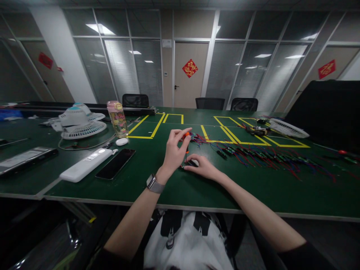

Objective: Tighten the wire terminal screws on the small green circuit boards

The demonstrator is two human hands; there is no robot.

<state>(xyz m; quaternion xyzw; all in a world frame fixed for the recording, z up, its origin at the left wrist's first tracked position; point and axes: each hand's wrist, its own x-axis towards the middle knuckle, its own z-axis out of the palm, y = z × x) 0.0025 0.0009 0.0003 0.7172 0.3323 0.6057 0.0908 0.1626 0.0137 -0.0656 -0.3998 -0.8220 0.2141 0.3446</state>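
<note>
My left hand (pixel 173 152), with a watch on its wrist, is closed around the handle of a screwdriver (pixel 187 150). The handle shows orange and black, and the shaft points straight down to the table. Low on the tabletop, my right hand (pixel 203 167) pinches a small dark part (pixel 192 163) between thumb and fingers. The screwdriver's tip comes down at this part; whether it touches a screw is too small to tell. Just beyond my hands lies a cluster of small boards with red and blue wires (pixel 198 137).
Several wired circuit boards (pixel 264 155) spread across the green table (pixel 135 189) to the right. On the left are a phone (pixel 116 164), a white power strip-like case (pixel 86 165), a white earbud case (pixel 122 141), a bottle (pixel 118 119) and fans (pixel 84 129).
</note>
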